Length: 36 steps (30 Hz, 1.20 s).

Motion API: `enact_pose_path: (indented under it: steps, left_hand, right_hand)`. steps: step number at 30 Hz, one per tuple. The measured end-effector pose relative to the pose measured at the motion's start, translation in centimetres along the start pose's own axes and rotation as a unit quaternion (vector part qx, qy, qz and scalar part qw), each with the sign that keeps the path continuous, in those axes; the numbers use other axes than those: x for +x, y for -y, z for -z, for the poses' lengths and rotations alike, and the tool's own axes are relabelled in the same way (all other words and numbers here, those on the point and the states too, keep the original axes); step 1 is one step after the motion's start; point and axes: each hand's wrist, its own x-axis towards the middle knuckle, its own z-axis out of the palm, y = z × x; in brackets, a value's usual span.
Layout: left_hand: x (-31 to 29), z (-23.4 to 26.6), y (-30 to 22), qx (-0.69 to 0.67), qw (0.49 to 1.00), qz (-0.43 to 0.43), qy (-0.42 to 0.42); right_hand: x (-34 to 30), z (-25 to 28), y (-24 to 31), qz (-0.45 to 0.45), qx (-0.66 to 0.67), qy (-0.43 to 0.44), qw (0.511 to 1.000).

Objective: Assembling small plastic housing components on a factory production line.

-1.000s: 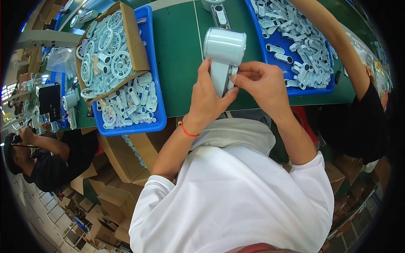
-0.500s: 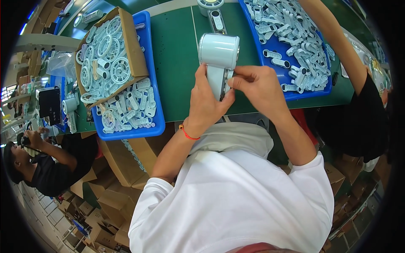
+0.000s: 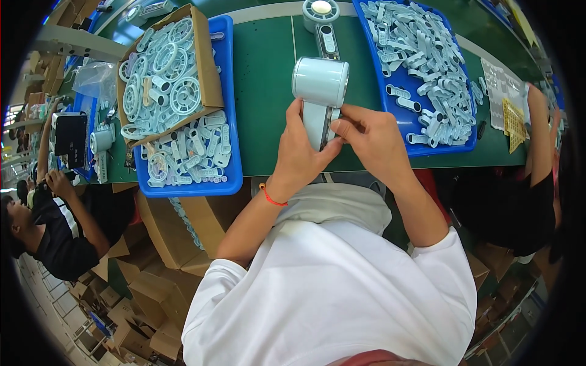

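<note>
A pale, glossy handheld fan [image 3: 319, 81] with a drum-shaped head is held upright over the near part of the table. My left hand [image 3: 299, 149] is closed around its handle, thumb and fingers on either side. On the handle's right side, an open edge shows darker inner parts. My right hand [image 3: 379, 139] presses thumb and forefinger together against that edge; whatever is between them is hidden. Just beyond stands a second fan [image 3: 321, 12], its handle toward me with a dark-ended oval panel [image 3: 329, 40] on it.
Left, a blue tray [image 3: 237, 174] holds small pale parts and a cardboard box [image 3: 209, 61] of round grilles. Right, another blue tray [image 3: 390, 119] is heaped with handle pieces. Co-workers sit on both sides, one arm [image 3: 538, 140] near yellow sheets [image 3: 514, 122]. Cartons [image 3: 162, 299] stand below the table.
My view has shifted slightly, so the table sits a little lower and to the right. Both hands keep their hold on the fan. The right co-worker's arm has drawn back from the right tray.
</note>
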Motion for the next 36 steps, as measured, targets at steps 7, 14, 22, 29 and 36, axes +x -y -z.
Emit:
enact_pose_path:
  steps: [7,14,22,29,36]
  left_hand:
    - [0.1,-0.2,-0.1,0.064,0.997,-0.028,-0.011]
    - [0.3,1.3,0.5,-0.167,0.974,0.122,0.093]
    - [-0.3,2.0,-0.2,-0.278,0.945,0.099,0.141]
    - [-0.6,1.5,-0.3,-0.27,0.933,0.176,0.158]
    - [0.0,0.9,0.2,-0.008,0.987,-0.115,0.114]
  right_hand:
    - [1.3,0.6,-0.8,-0.08,0.094,0.046,0.991]
    - [1.1,-0.2,-2.2,0.058,0.147,0.098,0.982]
    - [0.8,-0.1,-4.1,-0.024,0.272,0.213,0.938]
    - [0.4,-1.3,-4.0,-0.043,0.332,0.122,0.934]
    - [0.6,-3.9,-2.5,-0.012,0.334,0.007,0.942]
